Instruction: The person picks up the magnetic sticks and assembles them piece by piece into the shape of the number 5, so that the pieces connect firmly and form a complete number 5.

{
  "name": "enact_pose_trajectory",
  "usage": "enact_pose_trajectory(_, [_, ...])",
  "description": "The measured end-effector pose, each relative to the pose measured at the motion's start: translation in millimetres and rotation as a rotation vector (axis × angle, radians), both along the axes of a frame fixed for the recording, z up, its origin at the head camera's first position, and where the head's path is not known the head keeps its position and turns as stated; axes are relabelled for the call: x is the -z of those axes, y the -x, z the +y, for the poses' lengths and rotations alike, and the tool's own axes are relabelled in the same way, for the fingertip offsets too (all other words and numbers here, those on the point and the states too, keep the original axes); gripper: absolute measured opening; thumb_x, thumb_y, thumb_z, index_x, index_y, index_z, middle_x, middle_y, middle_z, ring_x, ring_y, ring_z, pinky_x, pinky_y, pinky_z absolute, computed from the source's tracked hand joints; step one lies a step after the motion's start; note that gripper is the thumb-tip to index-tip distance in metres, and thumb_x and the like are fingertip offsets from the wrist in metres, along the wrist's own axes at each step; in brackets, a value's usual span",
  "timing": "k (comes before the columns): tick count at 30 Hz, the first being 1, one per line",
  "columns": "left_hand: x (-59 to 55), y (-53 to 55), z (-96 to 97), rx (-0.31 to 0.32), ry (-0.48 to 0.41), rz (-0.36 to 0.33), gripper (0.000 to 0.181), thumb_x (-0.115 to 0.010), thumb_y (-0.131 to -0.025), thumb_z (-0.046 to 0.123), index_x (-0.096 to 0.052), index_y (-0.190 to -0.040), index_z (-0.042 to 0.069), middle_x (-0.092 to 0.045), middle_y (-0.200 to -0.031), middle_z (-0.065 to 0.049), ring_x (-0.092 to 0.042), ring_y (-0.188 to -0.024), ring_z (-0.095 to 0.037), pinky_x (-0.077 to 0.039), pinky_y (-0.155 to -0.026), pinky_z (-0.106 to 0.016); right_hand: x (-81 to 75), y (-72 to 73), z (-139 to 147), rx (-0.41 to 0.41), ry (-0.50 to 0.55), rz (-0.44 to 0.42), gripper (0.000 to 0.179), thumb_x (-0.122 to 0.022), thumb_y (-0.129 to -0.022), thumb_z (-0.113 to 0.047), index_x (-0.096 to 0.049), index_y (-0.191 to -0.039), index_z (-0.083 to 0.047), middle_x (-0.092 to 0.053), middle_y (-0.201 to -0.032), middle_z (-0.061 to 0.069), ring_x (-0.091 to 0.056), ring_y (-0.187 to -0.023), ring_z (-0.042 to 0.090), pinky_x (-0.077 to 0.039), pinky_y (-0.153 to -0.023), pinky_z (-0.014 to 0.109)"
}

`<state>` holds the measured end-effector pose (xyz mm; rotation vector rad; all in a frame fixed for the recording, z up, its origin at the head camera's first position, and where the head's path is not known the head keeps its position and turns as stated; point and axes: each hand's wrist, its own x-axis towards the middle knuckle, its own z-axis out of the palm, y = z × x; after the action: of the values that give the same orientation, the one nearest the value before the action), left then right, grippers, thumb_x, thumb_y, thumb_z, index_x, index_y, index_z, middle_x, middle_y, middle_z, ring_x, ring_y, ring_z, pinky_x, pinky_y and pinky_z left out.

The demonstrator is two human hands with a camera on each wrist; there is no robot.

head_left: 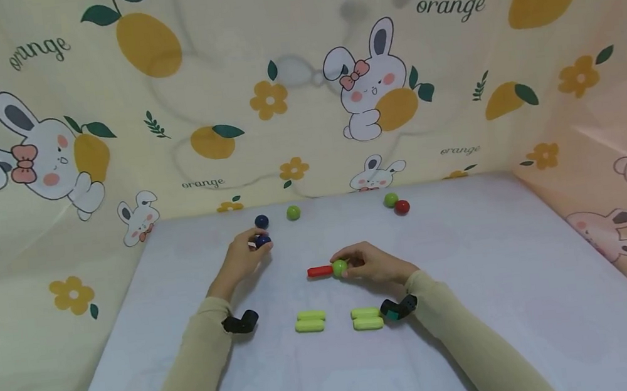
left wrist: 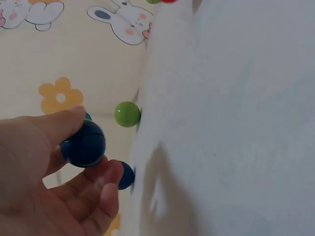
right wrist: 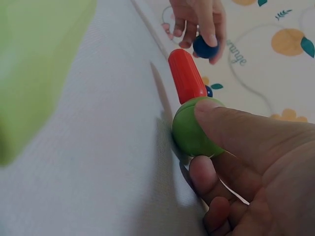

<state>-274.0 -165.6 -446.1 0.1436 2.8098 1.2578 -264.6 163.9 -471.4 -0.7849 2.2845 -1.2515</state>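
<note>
My left hand (head_left: 242,257) pinches a dark blue ball (left wrist: 86,144) between thumb and fingers, held up over the far left of the table. Just beyond it a second blue ball (head_left: 262,221) sits on the table, partly hidden by the fingers in the left wrist view. Near the table's middle, my right hand (head_left: 375,263) grips a green ball (right wrist: 193,129) with thumb and fingertips. From that ball a ridged red stick (right wrist: 187,76) juts out, pointing left in the head view, its near end meeting the ball.
A loose green ball (head_left: 293,212) stands by the back edge. Further right, another green ball (head_left: 391,200) lies against a red ball (head_left: 402,207). Closer to me are two pairs of lime sticks, a left pair (head_left: 310,326) and a right pair (head_left: 368,323). Printed cloth (head_left: 296,134) hangs behind the white table.
</note>
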Motion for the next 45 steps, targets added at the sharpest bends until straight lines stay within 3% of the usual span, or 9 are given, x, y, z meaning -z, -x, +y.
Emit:
enact_pose_trajectory(5, [-1.9,-10.9,-0.1,0.019,0.015,-0.046,0.039,-0.068,-0.097,0.019,-0.059,-0.134,0.012,-0.057,-0.135,-0.019,-0.058,-0.101,-0.026,-0.052,-0.084,-0.035,2.1,-0.9,-0.2,-0.006,0.017,-0.020,0.037,-0.069,-0.095,-0.010,-0.065,-0.132,-0.007,-0.065,-0.115,0.010,-0.051,-0.089,0.019,-0.044,-0.077,0.023])
enact_pose_trajectory(9, [0.0,-18.5,-0.1,0.044,0.051,-0.042,0.039,-0.069,-0.096,0.019,-0.061,-0.134,0.013,-0.057,-0.133,-0.018,-0.057,-0.097,-0.023,-0.050,-0.076,-0.029,3.7,-3.9,-1.1,-0.004,0.033,-0.036,0.037,-0.069,-0.095,-0.009,-0.065,-0.132,-0.008,-0.065,-0.117,0.011,-0.052,-0.092,0.020,-0.044,-0.079,0.024])
enact_pose_trajectory(14, [1.7,-26.8,1.5,0.090,0.062,-0.053,0.035,-0.069,-0.097,0.025,-0.066,-0.130,0.014,-0.063,-0.127,-0.014,-0.060,-0.094,-0.021,-0.051,-0.076,-0.029,7.8,-6.4,-1.6,-0.010,0.032,-0.035,0.037,-0.069,-0.095,-0.010,-0.065,-0.132,-0.007,-0.065,-0.118,0.011,-0.051,-0.094,0.020,-0.044,-0.080,0.023])
enact_pose_trajectory(21, [0.7,-28.9,9.1,0.161,0.025,-0.066,0.032,-0.065,-0.100,0.030,-0.066,-0.124,0.009,-0.070,-0.109,-0.009,-0.065,-0.081,-0.016,-0.053,-0.070,-0.029,5.8,-4.4,-0.1,0.000,0.011,-0.023,0.036,-0.070,-0.095,-0.011,-0.067,-0.130,-0.010,-0.066,-0.115,0.007,-0.054,-0.095,0.019,-0.046,-0.080,0.023])
enact_pose_trajectory(29, [3.0,-29.0,13.8,0.248,0.117,-0.099,0.029,-0.074,-0.093,0.021,-0.065,-0.119,0.011,-0.068,-0.114,-0.010,-0.061,-0.097,-0.020,-0.053,-0.088,-0.040,3.4,-1.7,0.7,-0.002,0.020,-0.005,0.036,-0.071,-0.094,-0.012,-0.067,-0.130,-0.009,-0.066,-0.112,0.008,-0.053,-0.092,0.019,-0.045,-0.078,0.023])
enact_pose_trajectory(33, [7.1,-31.2,18.4,0.281,0.123,-0.104,0.030,-0.076,-0.091,0.018,-0.066,-0.118,0.011,-0.068,-0.115,-0.010,-0.062,-0.095,-0.018,-0.054,-0.089,-0.038,6.1,-1.3,1.8,0.001,0.006,0.002,0.036,-0.071,-0.094,-0.014,-0.067,-0.130,-0.011,-0.065,-0.111,0.007,-0.053,-0.092,0.018,-0.044,-0.077,0.023])
enact_pose_trajectory(39, [10.5,-31.2,29.8,0.286,0.100,-0.118,0.033,-0.076,-0.090,0.016,-0.066,-0.121,0.014,-0.068,-0.119,-0.007,-0.062,-0.093,-0.014,-0.055,-0.088,-0.035,3.6,-0.2,0.5,0.025,-0.016,-0.003,0.037,-0.070,-0.095,-0.012,-0.067,-0.131,-0.014,-0.065,-0.113,0.004,-0.053,-0.094,0.020,-0.045,-0.079,0.026])
enact_pose_trajectory(45, [7.9,-33.8,37.5,0.282,0.109,-0.106,0.035,-0.074,-0.092,0.016,-0.065,-0.126,0.015,-0.067,-0.123,-0.008,-0.062,-0.097,-0.015,-0.054,-0.092,-0.037,0.3,1.8,-2.0,0.025,0.008,-0.003,0.037,-0.070,-0.095,-0.012,-0.066,-0.132,-0.008,-0.063,-0.109,0.009,-0.051,-0.089,0.020,-0.043,-0.076,0.024])
